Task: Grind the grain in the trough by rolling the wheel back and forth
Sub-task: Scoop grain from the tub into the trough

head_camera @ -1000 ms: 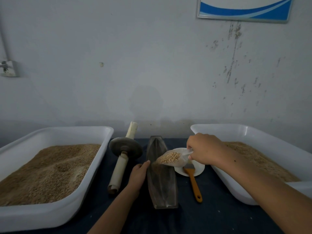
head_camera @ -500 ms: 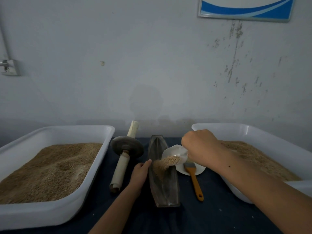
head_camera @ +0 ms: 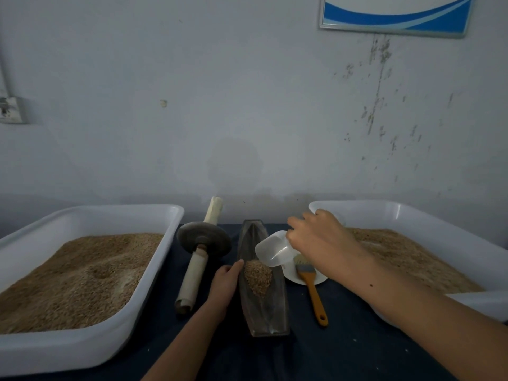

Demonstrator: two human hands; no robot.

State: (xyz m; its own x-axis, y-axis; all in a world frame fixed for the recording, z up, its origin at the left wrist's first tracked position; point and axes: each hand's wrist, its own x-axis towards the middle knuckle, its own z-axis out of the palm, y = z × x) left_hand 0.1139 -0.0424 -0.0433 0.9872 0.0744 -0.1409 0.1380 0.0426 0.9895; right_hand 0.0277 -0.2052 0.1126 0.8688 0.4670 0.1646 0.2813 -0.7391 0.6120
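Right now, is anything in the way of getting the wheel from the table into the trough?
Yes. The left hand rests on the trough rim, on the side facing the wheel. The right hand holds the emptied scoop tilted above the grain pile.

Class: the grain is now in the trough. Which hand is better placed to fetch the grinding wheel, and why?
Probably the left hand. It rests on the trough's left rim, right beside the grinding wheel. The right hand holds the emptied scoop on the trough's far side.
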